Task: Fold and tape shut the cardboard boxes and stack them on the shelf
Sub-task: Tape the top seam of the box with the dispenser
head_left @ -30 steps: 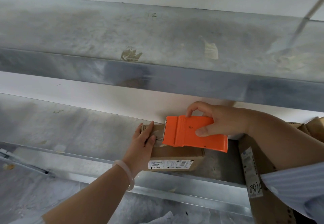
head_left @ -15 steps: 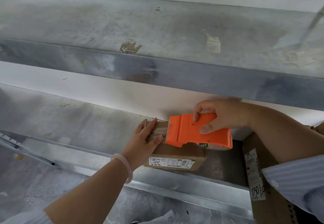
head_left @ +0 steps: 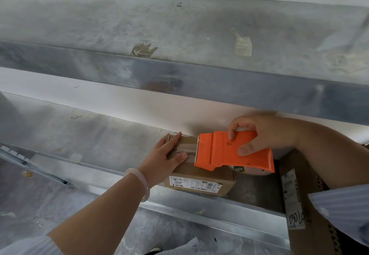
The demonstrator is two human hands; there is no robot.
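Fingers of the left hand (head_left: 162,159) lie flat, pressing the cardboard box (head_left: 201,179) on the shelf (head_left: 79,135); right hand (head_left: 259,133) grips the orange tape dispenser (head_left: 223,153) just beside.

Left hand (head_left: 162,160) flat on box (head_left: 201,181); right hand (head_left: 257,135) grips orange tape dispenser (head_left: 229,153) above it.

Lighting: soft, even, fairly bright; dull sheen along the metal shelf (head_left: 179,81) edge. Shadows: faint, on the wall (head_left: 139,103) behind the right hand (head_left: 265,135). Optics: wide-angle bowing at edges; slight blur top right.
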